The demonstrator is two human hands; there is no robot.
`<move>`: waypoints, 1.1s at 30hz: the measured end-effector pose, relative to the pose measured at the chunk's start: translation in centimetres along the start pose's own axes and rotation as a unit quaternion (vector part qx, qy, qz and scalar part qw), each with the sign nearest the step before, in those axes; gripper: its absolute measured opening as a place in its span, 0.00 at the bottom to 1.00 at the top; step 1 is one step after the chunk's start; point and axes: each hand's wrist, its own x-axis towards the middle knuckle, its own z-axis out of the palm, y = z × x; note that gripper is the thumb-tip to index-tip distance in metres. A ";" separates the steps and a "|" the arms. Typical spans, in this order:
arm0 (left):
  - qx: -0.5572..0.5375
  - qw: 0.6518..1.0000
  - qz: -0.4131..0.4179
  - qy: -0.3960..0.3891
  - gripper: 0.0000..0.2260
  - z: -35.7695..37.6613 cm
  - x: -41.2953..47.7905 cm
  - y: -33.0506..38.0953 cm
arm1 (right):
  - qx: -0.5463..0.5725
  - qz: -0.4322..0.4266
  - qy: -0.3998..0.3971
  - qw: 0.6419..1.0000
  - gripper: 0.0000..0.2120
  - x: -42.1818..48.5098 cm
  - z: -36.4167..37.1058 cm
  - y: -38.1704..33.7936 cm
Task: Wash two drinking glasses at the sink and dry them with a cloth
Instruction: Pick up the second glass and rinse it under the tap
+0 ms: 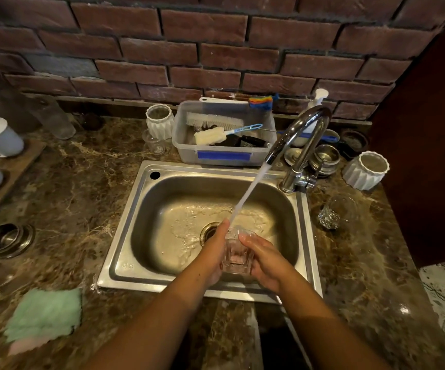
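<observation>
You are rinsing the first glass under the stream over the sink — left hand and right hand each closing a curled grip round its sides. The second glass is standing on the bench, right of the sink; the green cloth is lying at the left — so drying is likely all to come.

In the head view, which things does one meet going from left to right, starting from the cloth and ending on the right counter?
First the green cloth → left hand → held glass → right hand → second glass.
</observation>
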 end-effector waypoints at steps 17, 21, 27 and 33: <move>-0.025 0.998 -0.049 -0.010 0.32 -1.7 -7.0 -1.2 | -0.007 0.093 -0.004 0.996 0.21 -5.5 3.6 1.1; -0.027 0.996 -0.068 -0.044 0.36 -2.1 -7.7 -1.4 | -0.012 0.084 0.000 0.996 0.29 -5.7 3.7 1.5; -0.072 0.993 -0.039 -0.083 0.35 -2.0 -8.1 -2.2 | 0.003 -0.001 0.025 1.000 0.27 -5.8 3.7 1.0; -0.246 0.963 0.023 -0.110 0.24 -2.1 -8.4 -2.4 | -0.146 -0.093 0.049 0.984 0.26 -6.3 4.1 -1.9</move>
